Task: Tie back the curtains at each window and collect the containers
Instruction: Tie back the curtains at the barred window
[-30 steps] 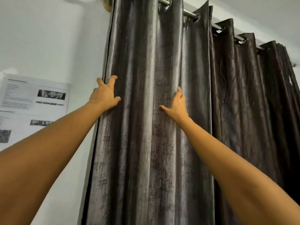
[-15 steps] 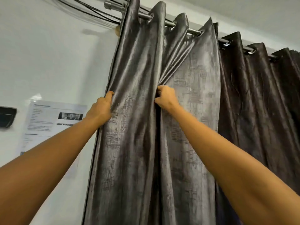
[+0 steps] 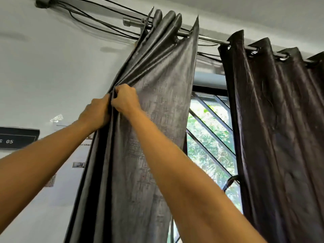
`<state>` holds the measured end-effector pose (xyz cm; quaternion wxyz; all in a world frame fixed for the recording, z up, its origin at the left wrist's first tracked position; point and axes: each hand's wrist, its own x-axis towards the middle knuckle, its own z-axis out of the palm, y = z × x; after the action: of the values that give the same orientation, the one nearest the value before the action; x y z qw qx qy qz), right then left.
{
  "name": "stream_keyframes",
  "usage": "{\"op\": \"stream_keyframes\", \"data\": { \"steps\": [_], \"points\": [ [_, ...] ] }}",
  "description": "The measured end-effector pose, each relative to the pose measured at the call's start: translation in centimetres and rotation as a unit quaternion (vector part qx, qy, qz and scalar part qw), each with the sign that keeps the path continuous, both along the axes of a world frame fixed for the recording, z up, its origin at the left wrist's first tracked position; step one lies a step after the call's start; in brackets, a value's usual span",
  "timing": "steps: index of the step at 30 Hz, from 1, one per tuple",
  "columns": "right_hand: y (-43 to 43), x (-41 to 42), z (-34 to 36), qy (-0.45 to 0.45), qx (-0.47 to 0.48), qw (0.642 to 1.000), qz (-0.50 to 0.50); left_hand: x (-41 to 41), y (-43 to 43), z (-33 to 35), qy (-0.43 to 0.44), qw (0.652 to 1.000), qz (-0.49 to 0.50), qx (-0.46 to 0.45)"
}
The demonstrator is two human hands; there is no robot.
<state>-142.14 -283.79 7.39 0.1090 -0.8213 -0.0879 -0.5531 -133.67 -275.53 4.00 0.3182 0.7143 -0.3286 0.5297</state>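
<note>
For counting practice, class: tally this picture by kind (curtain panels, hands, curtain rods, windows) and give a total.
Curtain panels: 2, the grey panel and the dark panel
Hands: 2, the left hand and the right hand
Curtain rod: 1
Window: 1
Total: 6

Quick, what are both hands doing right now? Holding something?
Left hand: closed, gripping the bunched edge of the grey curtain.
Right hand: closed, pinching the same curtain's gathered folds.
</note>
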Motion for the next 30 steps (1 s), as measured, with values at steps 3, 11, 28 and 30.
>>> {"op": "stream_keyframes", "data": {
  "steps": [3, 11, 28, 30],
  "points": [
    [-1.4, -0.1, -1.0, 0.010, -0.021, 0.999, -0.030, 0.1, -1.1, -0.5, 0.009, 0.999, -0.024, 0.019],
    [-10.6, -3.0, -3.3, -0.064, 0.003, 0.960, -0.273, -0.4, -6.4, -3.0, 0.003, 0.996, -0.085, 0.016],
    [-19.5, -7.6, -1.9, 0.008, 0.094, 0.986, -0.140, -2.1, -9.6, -3.7, 0.026, 0.990, -0.129, 0.040],
    [-17.3, -7.0, -1.5, 0.026, 0.041, 0.986, -0.161, -2.5, -9.3, -3.6, 0.035, 0.990, -0.129, 0.035]
  ]
}}
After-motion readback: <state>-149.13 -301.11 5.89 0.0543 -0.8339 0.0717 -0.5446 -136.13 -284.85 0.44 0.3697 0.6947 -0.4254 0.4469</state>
